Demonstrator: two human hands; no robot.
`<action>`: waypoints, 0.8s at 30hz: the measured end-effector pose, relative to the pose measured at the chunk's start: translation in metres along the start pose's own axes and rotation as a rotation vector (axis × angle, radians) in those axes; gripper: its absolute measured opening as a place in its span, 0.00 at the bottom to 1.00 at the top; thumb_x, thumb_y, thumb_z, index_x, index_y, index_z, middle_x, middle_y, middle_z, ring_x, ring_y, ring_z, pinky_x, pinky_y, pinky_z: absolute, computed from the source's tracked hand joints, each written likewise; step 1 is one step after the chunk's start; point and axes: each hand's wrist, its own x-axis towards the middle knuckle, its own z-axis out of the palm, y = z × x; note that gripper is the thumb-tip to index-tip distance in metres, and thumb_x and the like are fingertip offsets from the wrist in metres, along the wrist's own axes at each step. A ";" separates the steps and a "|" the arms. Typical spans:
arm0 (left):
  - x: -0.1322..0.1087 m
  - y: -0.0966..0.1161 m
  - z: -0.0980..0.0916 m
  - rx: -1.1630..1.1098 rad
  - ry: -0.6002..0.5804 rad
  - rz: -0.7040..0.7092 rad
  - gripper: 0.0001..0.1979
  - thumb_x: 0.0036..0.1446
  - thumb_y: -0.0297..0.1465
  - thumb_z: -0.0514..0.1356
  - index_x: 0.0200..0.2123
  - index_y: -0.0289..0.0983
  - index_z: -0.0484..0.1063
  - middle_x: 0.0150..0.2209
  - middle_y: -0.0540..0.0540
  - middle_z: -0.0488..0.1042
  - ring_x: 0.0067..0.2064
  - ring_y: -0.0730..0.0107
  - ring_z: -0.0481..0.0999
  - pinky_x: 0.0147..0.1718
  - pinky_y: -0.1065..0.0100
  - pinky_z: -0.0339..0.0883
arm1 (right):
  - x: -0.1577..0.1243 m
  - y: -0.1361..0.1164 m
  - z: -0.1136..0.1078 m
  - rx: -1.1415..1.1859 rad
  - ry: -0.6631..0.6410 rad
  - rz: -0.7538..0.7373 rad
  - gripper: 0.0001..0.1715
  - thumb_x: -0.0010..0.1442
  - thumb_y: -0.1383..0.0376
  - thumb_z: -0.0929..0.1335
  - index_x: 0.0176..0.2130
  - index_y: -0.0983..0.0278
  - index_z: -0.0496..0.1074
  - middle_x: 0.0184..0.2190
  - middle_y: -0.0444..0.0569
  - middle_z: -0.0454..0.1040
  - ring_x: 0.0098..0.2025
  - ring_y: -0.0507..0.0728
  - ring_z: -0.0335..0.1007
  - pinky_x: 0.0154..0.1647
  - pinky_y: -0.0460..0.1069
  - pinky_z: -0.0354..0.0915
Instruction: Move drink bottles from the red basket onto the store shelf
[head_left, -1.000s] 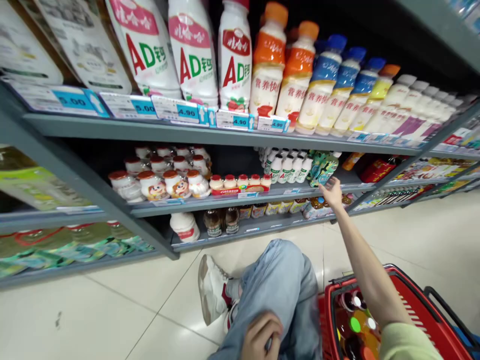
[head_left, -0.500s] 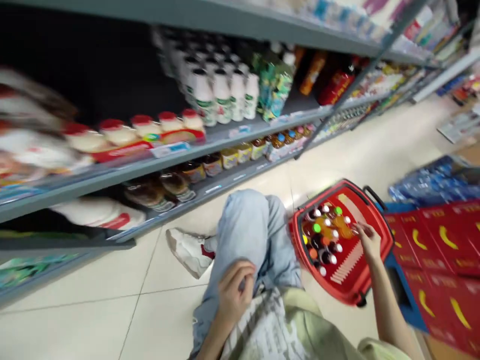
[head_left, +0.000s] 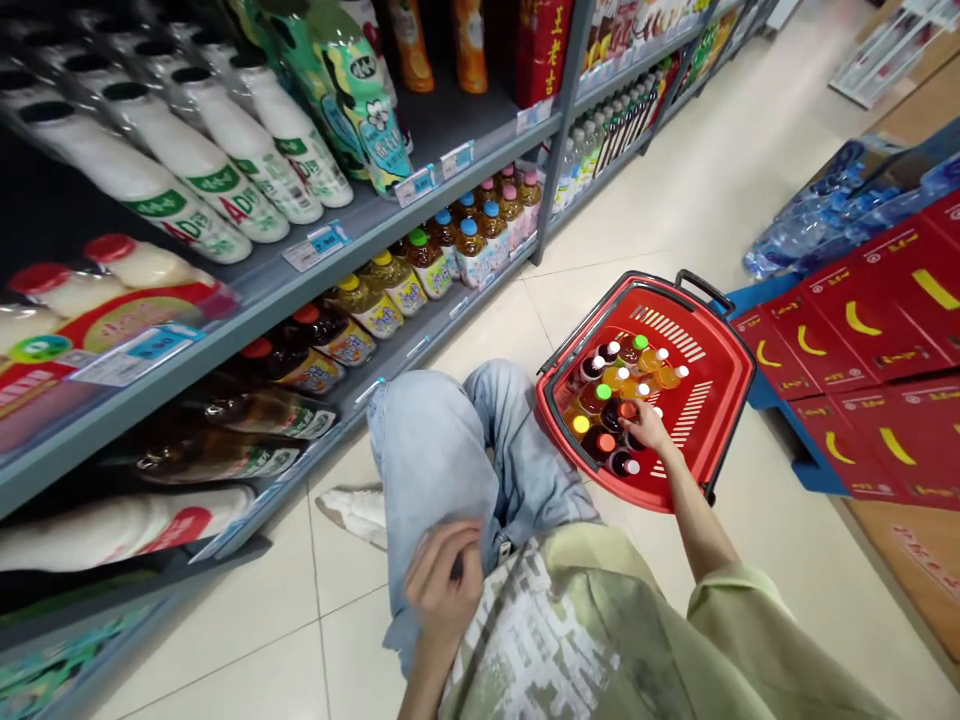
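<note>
My right hand (head_left: 646, 425) reaches into the red shopping basket (head_left: 724, 425) on the floor, its fingers closed at the orange-red cap of a dark drink bottle (head_left: 613, 412). Several small bottles stand close together around it, with white, green, yellow and orange caps. Among them are an orange drink bottle (head_left: 666, 376) near the middle and a dark bottle with a white cap (head_left: 624, 463) at the near side. My left hand (head_left: 448, 580) rests by my bent knee, loosely curled, with nothing visible in it.
Shelves to the left hold white bottles with black caps (head_left: 225, 190), a green patterned bottle (head_left: 371, 110) and a lower row of small drinks (head_left: 427, 265). Red cartons (head_left: 862, 330) and shrink-wrapped water bottles (head_left: 832, 215) stand to the right on a blue base (head_left: 814, 475).
My right hand has moved left across the basket, from an orange drink bottle at its right side to a dark one. My view has shifted right along the shelf. The left hand stays curled.
</note>
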 end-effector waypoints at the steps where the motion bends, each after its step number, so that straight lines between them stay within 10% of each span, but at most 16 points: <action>1: 0.001 0.001 0.001 0.011 -0.002 0.020 0.12 0.56 0.14 0.59 0.32 0.37 0.74 0.33 0.49 0.80 0.34 0.70 0.79 0.38 0.67 0.71 | 0.001 0.000 0.002 -0.034 -0.028 -0.007 0.27 0.44 0.65 0.76 0.46 0.64 0.76 0.45 0.54 0.79 0.50 0.63 0.74 0.59 0.59 0.66; 12: 0.004 0.006 0.003 0.033 -0.067 0.128 0.13 0.56 0.13 0.59 0.34 0.37 0.73 0.32 0.49 0.80 0.33 0.70 0.79 0.35 0.67 0.69 | 0.001 0.011 -0.021 -0.447 0.165 0.156 0.29 0.60 0.69 0.64 0.59 0.72 0.70 0.58 0.69 0.68 0.61 0.69 0.64 0.63 0.57 0.58; 24: 0.000 0.004 0.002 0.019 -0.069 0.112 0.13 0.59 0.13 0.57 0.35 0.38 0.71 0.34 0.48 0.80 0.35 0.69 0.79 0.38 0.66 0.69 | 0.000 0.012 -0.017 -0.597 0.014 0.276 0.20 0.58 0.67 0.69 0.50 0.70 0.77 0.43 0.62 0.80 0.46 0.63 0.77 0.42 0.48 0.65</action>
